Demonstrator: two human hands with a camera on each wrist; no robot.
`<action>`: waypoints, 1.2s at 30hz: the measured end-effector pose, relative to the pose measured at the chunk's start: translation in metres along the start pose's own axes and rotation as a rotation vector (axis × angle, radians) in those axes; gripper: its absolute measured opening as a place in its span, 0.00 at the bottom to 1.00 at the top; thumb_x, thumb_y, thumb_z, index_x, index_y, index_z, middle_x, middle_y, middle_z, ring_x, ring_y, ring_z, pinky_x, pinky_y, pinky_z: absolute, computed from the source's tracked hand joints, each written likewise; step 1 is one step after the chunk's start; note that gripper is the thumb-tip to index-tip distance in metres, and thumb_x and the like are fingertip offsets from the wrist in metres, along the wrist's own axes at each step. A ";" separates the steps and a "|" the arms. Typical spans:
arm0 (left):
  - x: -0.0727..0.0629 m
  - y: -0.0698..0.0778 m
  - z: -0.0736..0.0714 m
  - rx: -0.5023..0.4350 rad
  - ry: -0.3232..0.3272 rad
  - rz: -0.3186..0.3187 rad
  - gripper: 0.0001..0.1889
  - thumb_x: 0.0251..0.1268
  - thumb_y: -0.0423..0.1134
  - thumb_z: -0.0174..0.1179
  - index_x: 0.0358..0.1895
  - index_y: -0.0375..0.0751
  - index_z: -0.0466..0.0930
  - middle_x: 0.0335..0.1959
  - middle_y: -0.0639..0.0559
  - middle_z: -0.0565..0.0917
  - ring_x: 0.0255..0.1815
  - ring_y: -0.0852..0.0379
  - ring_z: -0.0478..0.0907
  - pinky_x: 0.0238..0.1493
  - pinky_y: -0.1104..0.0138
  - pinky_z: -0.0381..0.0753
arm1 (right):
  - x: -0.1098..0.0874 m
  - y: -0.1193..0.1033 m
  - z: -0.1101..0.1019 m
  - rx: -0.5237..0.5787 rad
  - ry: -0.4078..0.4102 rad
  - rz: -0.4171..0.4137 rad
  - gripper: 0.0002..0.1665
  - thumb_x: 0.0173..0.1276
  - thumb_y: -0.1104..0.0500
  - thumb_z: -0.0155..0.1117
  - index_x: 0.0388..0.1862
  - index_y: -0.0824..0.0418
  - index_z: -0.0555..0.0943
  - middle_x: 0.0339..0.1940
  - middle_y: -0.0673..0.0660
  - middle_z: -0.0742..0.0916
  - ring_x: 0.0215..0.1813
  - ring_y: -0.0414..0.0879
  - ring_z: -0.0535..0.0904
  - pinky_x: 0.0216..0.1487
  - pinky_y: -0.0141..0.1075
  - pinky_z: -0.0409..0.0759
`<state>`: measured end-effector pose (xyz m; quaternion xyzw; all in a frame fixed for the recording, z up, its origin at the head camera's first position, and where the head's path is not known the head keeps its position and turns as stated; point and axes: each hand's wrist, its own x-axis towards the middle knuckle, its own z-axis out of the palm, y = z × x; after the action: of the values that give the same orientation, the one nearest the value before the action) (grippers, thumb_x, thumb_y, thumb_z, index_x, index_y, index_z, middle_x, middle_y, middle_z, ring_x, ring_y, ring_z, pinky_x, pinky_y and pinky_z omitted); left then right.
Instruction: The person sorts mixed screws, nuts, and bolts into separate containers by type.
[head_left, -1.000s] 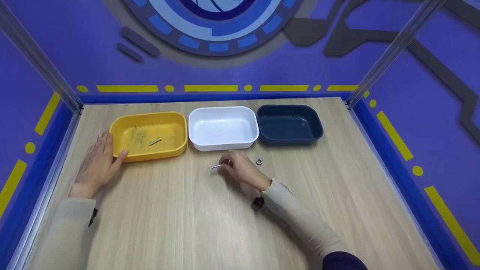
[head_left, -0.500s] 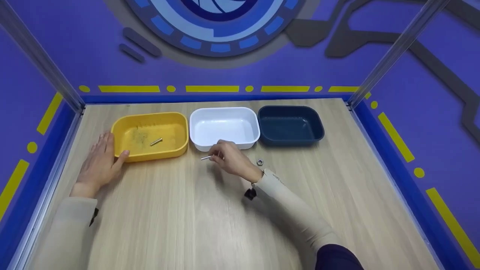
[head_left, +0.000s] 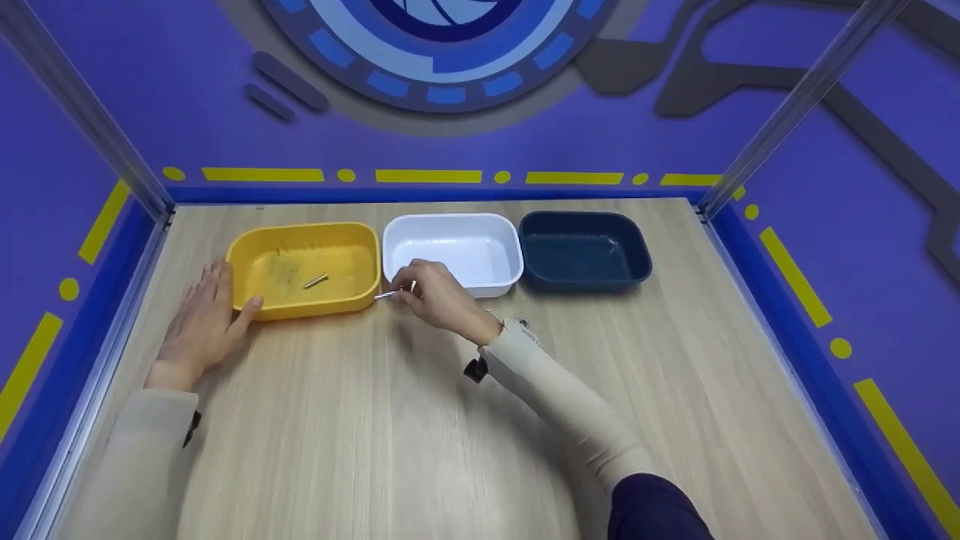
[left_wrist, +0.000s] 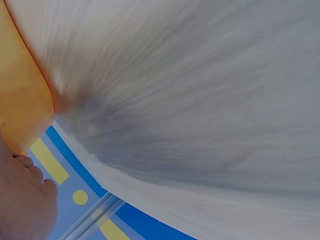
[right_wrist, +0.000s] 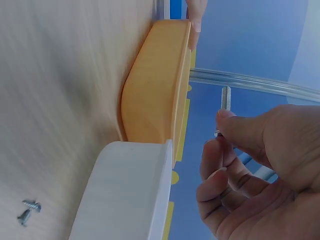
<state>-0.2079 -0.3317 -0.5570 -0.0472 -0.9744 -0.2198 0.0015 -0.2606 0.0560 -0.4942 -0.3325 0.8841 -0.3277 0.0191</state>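
Observation:
My left hand (head_left: 199,330) lies with straight fingers along the left side of the yellow tray (head_left: 304,306), its thumb at the tray's near left corner. A small screw (head_left: 316,280) lies inside that tray. Between thumb and index finger, my right hand (head_left: 441,298) pinches a silver threaded bolt (right_wrist: 226,99). It holds the bolt just in front of the gap between the yellow tray and the white tray (head_left: 495,289), apart from the table. A nut (head_left: 523,322) on the table is partly hidden by the right sleeve.
A dark blue tray (head_left: 585,285) stands right of the white one, the three trays in a row. Small metal screws (right_wrist: 30,210) lie on the table in the right wrist view. Blue-purple panels (head_left: 465,150) close the table at the back and sides.
My right hand has moved left and forward with the bolt, from in front of the white tray to the yellow tray's near right corner. The left hand stays at the yellow tray.

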 end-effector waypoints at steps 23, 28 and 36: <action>0.007 0.004 0.003 -0.019 0.002 0.016 0.49 0.86 0.67 0.37 0.87 0.33 0.29 0.88 0.29 0.37 0.89 0.32 0.31 0.87 0.36 0.33 | 0.065 -0.020 0.016 -0.114 -0.094 0.087 0.08 0.82 0.56 0.65 0.49 0.56 0.90 0.46 0.49 0.90 0.47 0.40 0.82 0.50 0.32 0.84; 0.006 0.001 0.002 -0.013 0.002 0.010 0.49 0.85 0.67 0.36 0.87 0.35 0.28 0.89 0.30 0.35 0.90 0.32 0.30 0.87 0.36 0.34 | 0.079 -0.021 0.022 -0.111 -0.124 0.123 0.09 0.82 0.56 0.64 0.51 0.55 0.89 0.48 0.49 0.90 0.47 0.40 0.81 0.52 0.30 0.84; 0.002 -0.003 0.001 -0.003 0.008 0.015 0.49 0.86 0.66 0.36 0.87 0.31 0.30 0.88 0.27 0.38 0.89 0.30 0.34 0.87 0.36 0.36 | 0.102 -0.031 0.029 -0.136 -0.123 0.132 0.09 0.82 0.58 0.63 0.50 0.56 0.90 0.48 0.49 0.90 0.46 0.40 0.82 0.48 0.31 0.84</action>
<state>-0.2106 -0.3337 -0.5591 -0.0538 -0.9737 -0.2214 0.0070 -0.3147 -0.0390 -0.4797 -0.2937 0.9215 -0.2438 0.0720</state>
